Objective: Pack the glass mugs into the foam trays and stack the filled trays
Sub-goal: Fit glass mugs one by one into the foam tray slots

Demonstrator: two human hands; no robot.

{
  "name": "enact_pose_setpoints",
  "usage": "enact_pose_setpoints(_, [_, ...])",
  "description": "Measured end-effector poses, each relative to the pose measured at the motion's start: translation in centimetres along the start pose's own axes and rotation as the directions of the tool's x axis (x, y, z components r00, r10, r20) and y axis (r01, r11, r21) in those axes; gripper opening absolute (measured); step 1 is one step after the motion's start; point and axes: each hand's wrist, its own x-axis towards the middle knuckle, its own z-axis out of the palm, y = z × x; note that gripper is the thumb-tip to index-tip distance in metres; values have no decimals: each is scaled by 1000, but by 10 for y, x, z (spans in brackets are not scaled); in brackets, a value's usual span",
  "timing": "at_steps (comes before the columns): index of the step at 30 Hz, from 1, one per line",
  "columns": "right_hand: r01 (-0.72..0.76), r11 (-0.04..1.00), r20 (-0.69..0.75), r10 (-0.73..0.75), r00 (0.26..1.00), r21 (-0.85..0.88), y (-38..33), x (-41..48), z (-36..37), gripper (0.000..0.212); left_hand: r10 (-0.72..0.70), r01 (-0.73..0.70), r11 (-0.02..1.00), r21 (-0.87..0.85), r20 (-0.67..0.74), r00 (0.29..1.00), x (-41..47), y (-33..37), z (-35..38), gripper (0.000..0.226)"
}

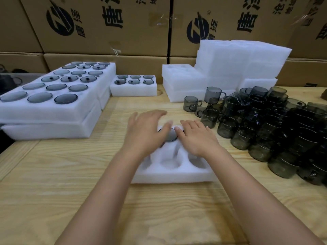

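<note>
On foam tray (pixel 169 176), mug (pixel 171 136) (smoky grey)

The single wide-angle head view looks forward and down from close above the wooden table (pixel 70 174), the foam tray (pixel 168 177) at frame centre, cardboard boxes (pixel 123 41) across the top.

White foam trays (pixel 174 171), smoky grey glass mugs (pixel 265 131), pale grained wooden table (pixel 70 174), brown black-printed cardboard boxes (pixel 106 25).

packing warehouse | stacked printed cartons (pixel 106 25) | foam trays (pixel 244 57) | piled mugs (pixel 274 124)
</note>
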Motion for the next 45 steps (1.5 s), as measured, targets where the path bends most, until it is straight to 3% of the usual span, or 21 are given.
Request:
enact_pose_setpoints(2, [-1, 1000, -7, 1, 1000, 3, 1, 1, 2, 61, -131, 98, 959, -266, -109, 985, -5, -29, -17, 30])
enact_pose_setpoints(5, [4, 1000, -13, -4, 1000, -2, 2, 2, 1, 62, -375, 201, 649, -734, -79, 923, -21, -60, -13, 24])
enact_pose_setpoints(7, [-1, 1000, -8, 1, 1000, -14, 2, 2, 1, 62, -441, 265, 476, -839, 34, 897, -30, -70, 2, 32])
enact_pose_setpoints(8, [-6, 1000, -3, 6, 1000, -29, 2, 2, 1, 63, -422, 292, 454, -842, 86, 902, -33, -73, 8, 36])
enact_pose_setpoints(12, [-3, 996, 67, 9, 998, -84, 4, 4, -1, 68, -318, 285, 492, -823, 135, 939, -33, -79, 16, 32])
enact_pose_setpoints(15, [-13, 998, 113, 5, 994, 66, 7, 12, -12, 71, -313, 267, 497, -825, 117, 943, -33, -80, 15, 31])
enact_pose_setpoints(17, [-5, 987, -68, 17, 998, 163, 12, 21, -22, 59, -309, 257, 505, -824, 105, 945, -34, -80, 16, 30])
enact_pose_setpoints(19, [-33, 984, -278, 82, 957, 176, 21, 32, -32, 42, -315, 267, 520, -812, 108, 943, -33, -80, 15, 36])
enact_pose_setpoints(20, [-95, 981, -299, 143, 944, 170, 26, 37, -36, 38, -317, 272, 521, -809, 113, 942, -33, -80, 15, 37])
enact_pose_setpoints(24, [-298, 953, -111, 291, 950, -50, 36, 47, -38, 18, -308, 268, 522, -810, 114, 945, -33, -81, 15, 37])
enact_pose_setpoints(25, [-294, 950, -104, 283, 953, -108, 35, 47, -37, 10, -305, 265, 521, -811, 113, 946, -34, -81, 15, 38])
enact_pose_setpoints(29, [-253, 943, -169, 219, 961, -214, 34, 54, -37, 12, -309, 257, 515, -817, 103, 946, -33, -81, 16, 36])
enact_pose_setpoints(34, [-260, 950, -232, 217, 948, -174, 26, 50, -44, 5, -304, 258, 496, -829, 112, 946, -34, -81, 16, 40])
enact_pose_setpoints(37, [-215, 969, -356, 160, 921, -118, 7, 35, -54, 14, -294, 230, 486, -843, 90, 952, -34, -81, 14, 39])
enact_pose_setpoints(40, [-80, 996, -482, 83, 872, 27, -23, 7, -57, 23, -296, 130, 565, -815, -53, 954, -36, -79, 8, 40])
enact_pose_setpoints(45, [141, 984, -570, -53, 820, 111, -69, -31, -43, 15, -173, -23, 706, -708, -204, 964, -41, -71, -5, 70])
